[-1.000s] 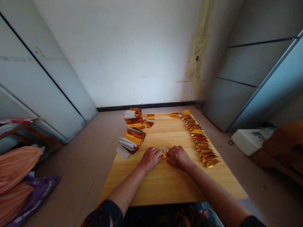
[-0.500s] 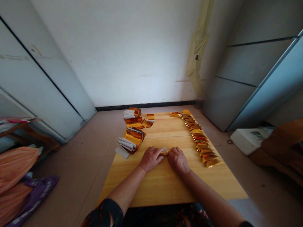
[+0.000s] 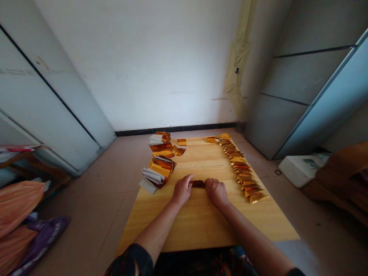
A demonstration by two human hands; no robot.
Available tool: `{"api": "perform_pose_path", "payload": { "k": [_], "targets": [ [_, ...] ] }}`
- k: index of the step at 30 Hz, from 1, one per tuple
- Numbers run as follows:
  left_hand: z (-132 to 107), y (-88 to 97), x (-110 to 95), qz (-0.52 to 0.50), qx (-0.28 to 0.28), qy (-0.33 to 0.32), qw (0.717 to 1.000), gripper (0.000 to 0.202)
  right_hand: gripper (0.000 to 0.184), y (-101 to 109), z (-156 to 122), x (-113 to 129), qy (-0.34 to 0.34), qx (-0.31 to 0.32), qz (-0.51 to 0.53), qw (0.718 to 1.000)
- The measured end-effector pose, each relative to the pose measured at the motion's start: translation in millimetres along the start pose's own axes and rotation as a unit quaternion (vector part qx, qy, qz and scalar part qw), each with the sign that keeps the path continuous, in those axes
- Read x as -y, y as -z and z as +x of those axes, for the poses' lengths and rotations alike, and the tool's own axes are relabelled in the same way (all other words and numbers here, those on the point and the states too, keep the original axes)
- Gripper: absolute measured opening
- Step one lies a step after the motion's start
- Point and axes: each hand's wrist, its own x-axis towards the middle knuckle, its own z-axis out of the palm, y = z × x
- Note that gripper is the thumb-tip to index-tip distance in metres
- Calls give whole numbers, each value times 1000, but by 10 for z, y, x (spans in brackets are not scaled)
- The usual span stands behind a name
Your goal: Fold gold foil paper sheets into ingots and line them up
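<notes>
My left hand and my right hand rest on the wooden table, side by side, fingers curled and pressing on a small folded gold foil paper that lies between them. Only a dark strip of the paper shows between the fingertips. A row of several folded gold pieces runs along the table's right side, just right of my right hand. A stack of gold and white foil sheets lies left of my left hand.
More foil stacks and a small folded piece sit at the table's far end. Grey cabinets stand left and right. A white box lies on the floor at right; orange and purple bags at left.
Both hands have slid slightly forward and apart, pressing the gold paper flatter on the table. The paper now shows as a dark strip between the fingertips.
</notes>
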Motion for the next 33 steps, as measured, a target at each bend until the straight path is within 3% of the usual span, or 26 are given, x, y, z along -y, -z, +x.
{"api": "perform_pose_path", "payload": {
  "k": [8,12,23,33],
  "targets": [
    [17,-40,-54,-12,-40,60,997,28,17,-70,-1,56,-28,-21,-14,999],
    [18,-38,-81,12,-42,29,999,18,17,-100,-11,50,-13,-30,-35,999],
    [20,-37,-61,68,7,-24,997,23,18,-47,-31,81,8,-18,-46,999],
    [-23,14,-61,182,49,-86,978,24,19,-45,-62,-99,41,-33,-5,999]
  ]
}}
